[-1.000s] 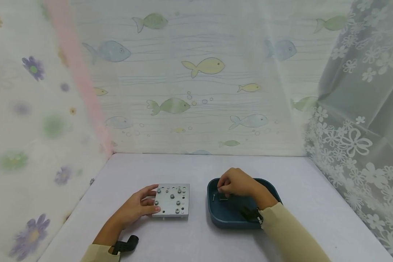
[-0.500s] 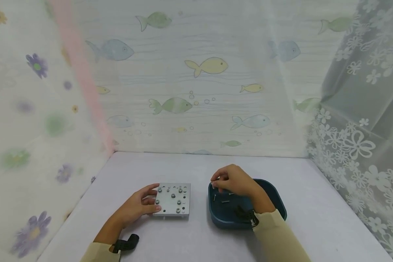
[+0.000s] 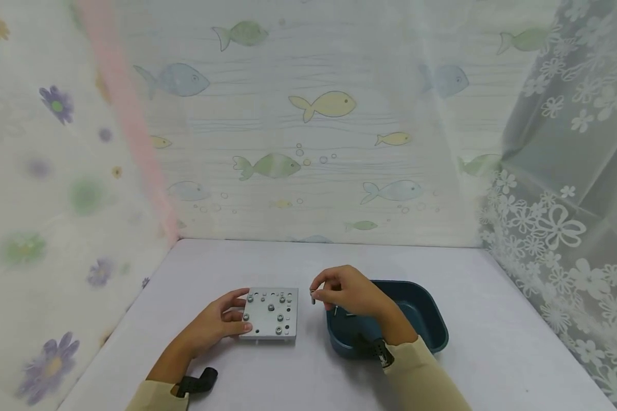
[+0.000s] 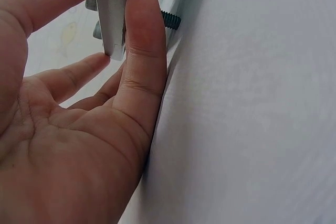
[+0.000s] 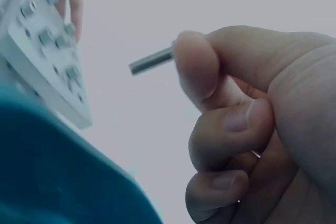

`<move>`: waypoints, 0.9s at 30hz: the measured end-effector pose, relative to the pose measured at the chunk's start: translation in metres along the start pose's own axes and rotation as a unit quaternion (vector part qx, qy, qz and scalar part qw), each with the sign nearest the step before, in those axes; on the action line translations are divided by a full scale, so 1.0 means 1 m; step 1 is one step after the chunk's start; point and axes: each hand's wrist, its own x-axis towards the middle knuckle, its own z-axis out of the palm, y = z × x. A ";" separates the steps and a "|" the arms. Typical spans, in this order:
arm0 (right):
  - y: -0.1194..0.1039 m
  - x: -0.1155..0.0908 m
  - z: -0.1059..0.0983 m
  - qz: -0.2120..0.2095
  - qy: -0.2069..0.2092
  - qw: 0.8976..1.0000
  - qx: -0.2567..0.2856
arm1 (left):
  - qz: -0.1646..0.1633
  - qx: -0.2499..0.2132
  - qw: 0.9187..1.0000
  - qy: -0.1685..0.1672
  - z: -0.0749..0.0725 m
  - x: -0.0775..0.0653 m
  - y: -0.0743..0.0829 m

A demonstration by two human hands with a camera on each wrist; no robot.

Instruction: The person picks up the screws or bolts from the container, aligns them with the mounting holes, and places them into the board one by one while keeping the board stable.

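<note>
On the left of the table in the head view is a square silver metal plate [image 3: 263,326] with holes and several socket-head screws standing in it. My left hand [image 3: 211,328] holds its left edge, the thumb at the near corner and a finger at the far one. Threaded screw ends show under the plate in the left wrist view. Between the plate and the blue tray, my right hand [image 3: 357,292] pinches a small screw [image 5: 151,61] with thumb and forefinger. The screw hangs roughly upright in the head view; its head is covered by fingertips in the right wrist view.
The dark blue tray [image 3: 439,331] stands on the white tabletop [image 3: 267,377], partly under my right forearm. A loose screw [image 3: 336,312] or two lie inside it near the left wall. Printed curtains [image 3: 313,188] enclose the table at the back and sides.
My right hand has lifted a screw out of the tray and moved left past its rim, toward the plate. The left hand and the plate have stayed in place.
</note>
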 end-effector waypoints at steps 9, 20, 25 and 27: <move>-0.007 0.007 0.029 -0.017 -0.005 1.000 0.000 | -0.006 -0.006 1.000 0.003 0.003 0.003 -0.001; -0.007 0.015 0.054 -0.018 -0.017 0.999 -0.026 | -0.005 0.006 1.000 0.003 0.000 0.001 0.001; -0.008 0.017 0.061 -0.016 -0.023 0.999 -0.037 | -0.007 0.003 1.000 -0.002 -0.001 0.001 0.001; -0.008 0.018 0.064 -0.017 -0.025 0.999 -0.041 | -0.007 0.002 1.000 -0.002 -0.002 0.001 0.002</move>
